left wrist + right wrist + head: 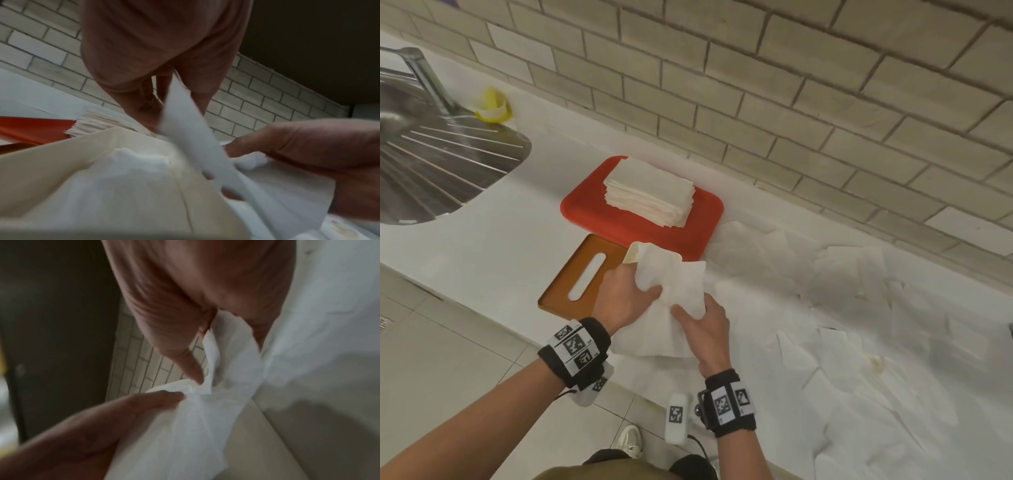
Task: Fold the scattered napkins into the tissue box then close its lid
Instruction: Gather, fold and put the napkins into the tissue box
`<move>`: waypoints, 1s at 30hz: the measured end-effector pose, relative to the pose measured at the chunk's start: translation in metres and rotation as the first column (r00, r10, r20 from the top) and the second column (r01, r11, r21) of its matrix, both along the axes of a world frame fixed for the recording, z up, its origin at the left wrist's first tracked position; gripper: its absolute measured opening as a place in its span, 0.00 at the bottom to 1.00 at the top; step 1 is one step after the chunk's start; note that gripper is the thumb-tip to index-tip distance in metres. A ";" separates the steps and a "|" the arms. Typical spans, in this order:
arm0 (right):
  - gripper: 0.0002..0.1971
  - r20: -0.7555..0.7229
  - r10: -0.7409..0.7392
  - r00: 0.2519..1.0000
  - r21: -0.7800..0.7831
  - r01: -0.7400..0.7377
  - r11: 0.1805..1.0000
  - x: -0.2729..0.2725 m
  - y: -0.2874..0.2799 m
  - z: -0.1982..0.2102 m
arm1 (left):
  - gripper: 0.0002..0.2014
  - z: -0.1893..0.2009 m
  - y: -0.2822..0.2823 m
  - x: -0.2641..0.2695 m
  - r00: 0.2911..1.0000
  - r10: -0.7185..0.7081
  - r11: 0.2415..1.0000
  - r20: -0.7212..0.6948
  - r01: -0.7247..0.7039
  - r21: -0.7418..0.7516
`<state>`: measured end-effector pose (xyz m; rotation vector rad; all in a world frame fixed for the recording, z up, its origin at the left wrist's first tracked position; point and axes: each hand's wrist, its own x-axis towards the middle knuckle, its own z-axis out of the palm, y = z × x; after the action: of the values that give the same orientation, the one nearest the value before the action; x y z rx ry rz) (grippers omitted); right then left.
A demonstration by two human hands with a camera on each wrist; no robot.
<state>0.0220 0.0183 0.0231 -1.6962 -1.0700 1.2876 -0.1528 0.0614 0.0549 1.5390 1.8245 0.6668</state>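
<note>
We stand at a white counter point(493, 246) under a pale brick wall point(791, 113), with a steel sink point(431, 161) cut off at the left edge and something yellow point(493, 106) by the tap that we cannot identify. Both our hands hold one crumpled napkin point(674, 291) above the cream box point(61, 155), which is mostly hidden under it; only a corner shows from the head view. Our left hand point(626, 294) has fingers and thumb curled on the napkin's left side, and our right hand point(705, 329) pinches its lower right with the thumb. The brown slotted lid point(582, 277) lies flat on the counter, touching the box's left side. Behind, a stack point(650, 192) of folded napkins sits on a red tray point(633, 226). Loose napkins point(842, 308) lie scattered across the counter to the right, hard to separate from the white surface. Our wristbands point(575, 349) carry black-and-white square codes; their tiny lettering is unreadable. Both wrist views are blurred.
</note>
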 end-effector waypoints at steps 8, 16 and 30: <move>0.19 0.593 -0.097 0.800 0.373 -0.166 0.913 -0.040 -0.003 0.015 | 0.45 -0.019 -0.003 -0.015 0.969 0.136 0.989 0.205 -0.120 -0.087; 0.25 0.709 -0.029 0.705 0.344 -0.309 0.887 -0.055 -0.003 0.034 | 0.27 -0.020 -0.010 -0.016 0.883 0.099 0.994 0.459 -0.107 -0.010; 0.12 0.145 0.144 0.979 0.336 -0.186 0.924 -0.047 -0.003 0.016 | 0.35 -0.010 0.012 -0.037 0.464 0.241 0.957 0.853 0.032 -0.288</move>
<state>-0.0253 0.0149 0.0391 -1.4495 -1.4445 1.0314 -0.1897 0.0733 0.0451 0.6230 1.0955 0.9925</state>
